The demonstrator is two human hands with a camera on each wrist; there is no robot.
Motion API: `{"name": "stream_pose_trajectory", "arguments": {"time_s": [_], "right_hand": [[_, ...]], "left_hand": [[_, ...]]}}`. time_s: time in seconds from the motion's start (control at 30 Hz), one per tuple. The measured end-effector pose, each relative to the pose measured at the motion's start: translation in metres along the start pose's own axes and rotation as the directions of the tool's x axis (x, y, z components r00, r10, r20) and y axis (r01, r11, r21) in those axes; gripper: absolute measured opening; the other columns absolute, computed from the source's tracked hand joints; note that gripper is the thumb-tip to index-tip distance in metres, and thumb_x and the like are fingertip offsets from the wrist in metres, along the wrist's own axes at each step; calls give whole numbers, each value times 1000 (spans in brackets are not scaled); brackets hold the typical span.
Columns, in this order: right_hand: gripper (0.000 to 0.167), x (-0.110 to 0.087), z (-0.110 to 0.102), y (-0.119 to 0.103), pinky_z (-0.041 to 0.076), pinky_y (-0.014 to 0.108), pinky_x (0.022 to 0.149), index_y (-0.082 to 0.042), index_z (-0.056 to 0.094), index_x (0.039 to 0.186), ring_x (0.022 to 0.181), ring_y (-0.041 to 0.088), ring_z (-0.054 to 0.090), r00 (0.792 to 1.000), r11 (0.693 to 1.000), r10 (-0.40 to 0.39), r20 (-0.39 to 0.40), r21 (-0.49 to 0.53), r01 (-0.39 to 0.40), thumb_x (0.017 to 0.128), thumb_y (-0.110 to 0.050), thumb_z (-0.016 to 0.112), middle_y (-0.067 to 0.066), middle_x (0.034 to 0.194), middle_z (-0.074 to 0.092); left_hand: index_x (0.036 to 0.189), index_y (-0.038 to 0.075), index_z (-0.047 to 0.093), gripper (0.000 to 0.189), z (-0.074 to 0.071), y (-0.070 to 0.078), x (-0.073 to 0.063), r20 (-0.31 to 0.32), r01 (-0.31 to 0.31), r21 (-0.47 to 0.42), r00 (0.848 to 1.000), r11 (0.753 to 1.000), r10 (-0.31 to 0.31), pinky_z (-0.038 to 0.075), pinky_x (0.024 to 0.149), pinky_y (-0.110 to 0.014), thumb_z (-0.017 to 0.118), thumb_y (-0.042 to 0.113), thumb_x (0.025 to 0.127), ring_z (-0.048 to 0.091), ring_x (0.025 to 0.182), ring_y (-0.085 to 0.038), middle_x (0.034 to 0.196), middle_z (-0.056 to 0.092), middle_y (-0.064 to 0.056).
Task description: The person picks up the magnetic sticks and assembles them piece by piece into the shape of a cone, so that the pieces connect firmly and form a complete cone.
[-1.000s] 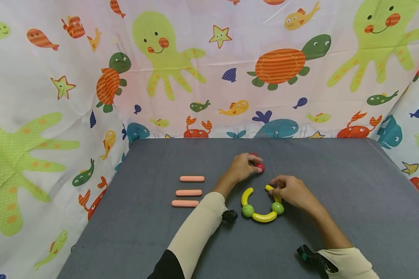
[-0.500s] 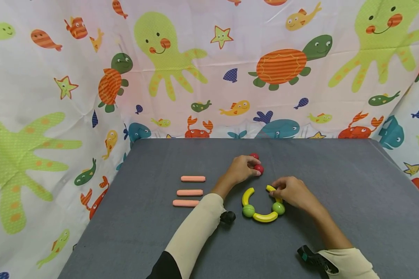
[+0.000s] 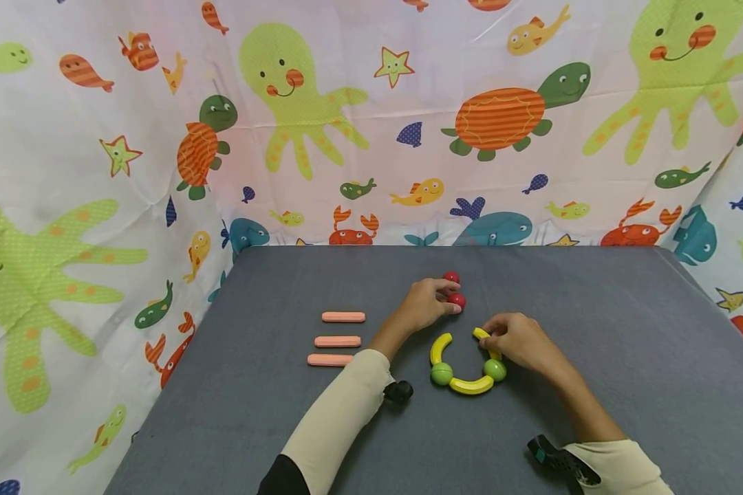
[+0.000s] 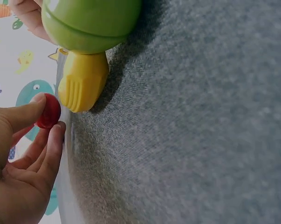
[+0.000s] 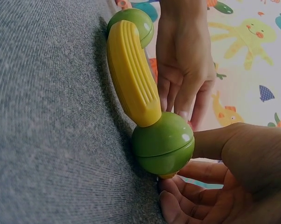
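My left hand [image 3: 424, 304] holds a red ball [image 3: 457, 301] between thumb and fingers; the left wrist view shows that red ball [image 4: 50, 112] pinched. A second red ball [image 3: 451, 276] lies just beyond the fingertips. With my right hand [image 3: 521, 341] I grip a yellow curved piece [image 3: 479, 333], partly hidden by the fingers. It belongs to a U of toy pieces: a green ball [image 3: 495, 370], a yellow curved piece [image 3: 472, 386] at the bottom, another green ball [image 3: 442, 374] and a third yellow curved piece [image 3: 439, 348]. The U's open end faces away from me.
Left of the left hand, three pink sticks [image 3: 337, 342] lie in a column on the grey tabletop [image 3: 235, 405]. A curtain [image 3: 359, 69] printed with sea animals hangs behind the table and along its sides.
My left hand has drawn slightly left and nearer with the red ball, widening the gap to the second red ball. The right hand keeps its grip on the yellow curved piece.
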State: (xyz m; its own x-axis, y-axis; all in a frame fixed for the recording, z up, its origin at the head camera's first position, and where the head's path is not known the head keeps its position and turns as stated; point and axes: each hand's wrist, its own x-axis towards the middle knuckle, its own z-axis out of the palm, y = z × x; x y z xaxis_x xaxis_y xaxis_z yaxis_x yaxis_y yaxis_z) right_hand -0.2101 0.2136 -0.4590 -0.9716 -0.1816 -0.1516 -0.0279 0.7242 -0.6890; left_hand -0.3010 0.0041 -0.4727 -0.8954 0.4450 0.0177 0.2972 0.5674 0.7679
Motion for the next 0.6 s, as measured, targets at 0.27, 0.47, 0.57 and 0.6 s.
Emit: {"name": "stream_pose_trajectory", "arguments": {"time_s": [0.27,0.47,0.57,0.6], "right_hand": [[22,-1,0,-1,47,33,64,-1,75,109,74,19,58,1000,1000,3,-9,20,-2,95,-18,74,4,86,66],[20,-1,0,-1,49,33,65,-2,76,107,75,18,60,1000,1000,-2,-26,26,2,95,-18,75,4,87,68],[20,-1,1,-2,48,33,65,-2,76,107,75,18,60,1000,1000,-2,-27,25,2,95,-18,75,4,86,68],[20,-1,1,-2,48,33,64,-2,76,107,75,18,60,1000,1000,-1,-26,24,1,95,-18,75,4,86,68]], "left_hand": [[137,15,72,40,-3,-3,-13,13,-43,-25,999,999,43,57,85,-24,78,24,99,70,107,-15,125,72,-1],[134,14,71,40,-3,3,-25,15,-31,-113,999,993,33,57,84,-25,81,23,97,70,103,-8,124,73,1],[136,15,70,43,-3,4,-30,26,-38,-103,999,994,41,57,84,-24,82,25,96,69,103,-7,124,72,2],[138,16,70,44,-3,4,-32,33,-42,-91,998,995,46,56,84,-24,82,26,96,69,104,-8,124,71,2]]}}
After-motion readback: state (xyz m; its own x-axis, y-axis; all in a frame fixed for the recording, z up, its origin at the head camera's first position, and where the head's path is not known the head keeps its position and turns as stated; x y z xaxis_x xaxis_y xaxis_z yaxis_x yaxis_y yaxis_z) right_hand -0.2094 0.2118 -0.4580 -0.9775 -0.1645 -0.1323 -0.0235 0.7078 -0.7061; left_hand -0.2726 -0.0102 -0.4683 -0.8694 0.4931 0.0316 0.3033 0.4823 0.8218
